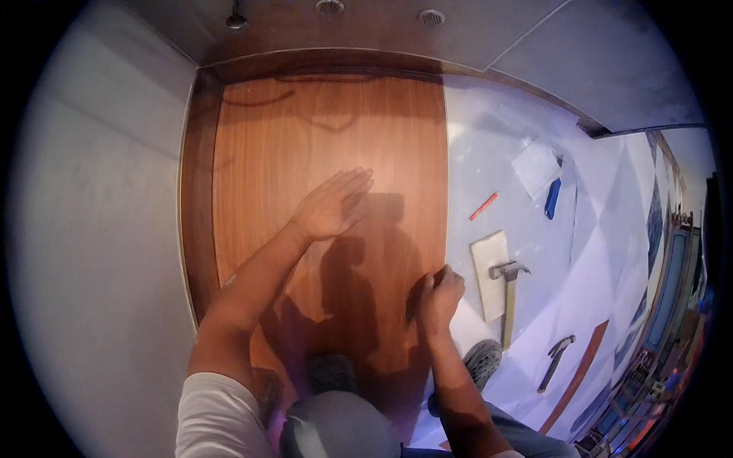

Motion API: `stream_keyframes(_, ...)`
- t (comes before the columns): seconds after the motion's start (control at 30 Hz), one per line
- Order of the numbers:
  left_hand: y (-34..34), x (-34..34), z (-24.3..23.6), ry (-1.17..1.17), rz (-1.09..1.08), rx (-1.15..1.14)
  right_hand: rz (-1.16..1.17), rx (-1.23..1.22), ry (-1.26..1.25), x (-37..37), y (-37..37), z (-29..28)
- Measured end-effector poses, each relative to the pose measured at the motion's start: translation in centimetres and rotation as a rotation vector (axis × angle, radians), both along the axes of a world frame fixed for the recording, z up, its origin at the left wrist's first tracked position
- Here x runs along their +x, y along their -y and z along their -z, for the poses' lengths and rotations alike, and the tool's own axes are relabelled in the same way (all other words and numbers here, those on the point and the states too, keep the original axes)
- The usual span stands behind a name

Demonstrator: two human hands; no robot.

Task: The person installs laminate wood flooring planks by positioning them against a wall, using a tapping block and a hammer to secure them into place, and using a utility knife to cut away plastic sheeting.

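Note:
A wide orange-brown wood-grain panel [397, 137] lies in front of me. Over its middle my left hand [332, 204] is stretched out flat, fingers straight and close together; it holds nothing, and whether it touches the wood I cannot tell. At the panel's right edge my right hand [443, 298] is closed, its fingers curled inward. Anything inside those fingers is hidden. Just right of this hand lies a cream-coloured flat block [489, 267], with a claw hammer [509, 301] resting against or over it.
Pale sheeting [489, 137] covers the floor on the right. On it lie a red pencil-like stick [483, 206], a blue-handled tool [552, 198], a white paper [536, 168], a second hammer [556, 362] and a brown strip [576, 378]. Walls bound the left and far sides.

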State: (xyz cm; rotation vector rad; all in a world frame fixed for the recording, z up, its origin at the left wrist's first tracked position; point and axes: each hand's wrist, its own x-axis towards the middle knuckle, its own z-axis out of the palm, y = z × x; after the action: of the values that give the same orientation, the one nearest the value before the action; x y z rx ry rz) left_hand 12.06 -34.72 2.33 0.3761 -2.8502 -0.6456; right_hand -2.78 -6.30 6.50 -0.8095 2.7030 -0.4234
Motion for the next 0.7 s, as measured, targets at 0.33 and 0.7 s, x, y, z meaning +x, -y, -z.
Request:
stream_keyframes(0.33, 0.1, -0.3, 1.1, -0.049, 0.013, 0.018, 0.187, 0.073, 0.044, -2.5, 0.0, -0.8)
stream_keyframes(0.7, -0.4, -0.8, 0.9, 0.017, -0.018, 0.040, 0.074, 0.077, 0.022, -3.4, -0.7, 1.1)
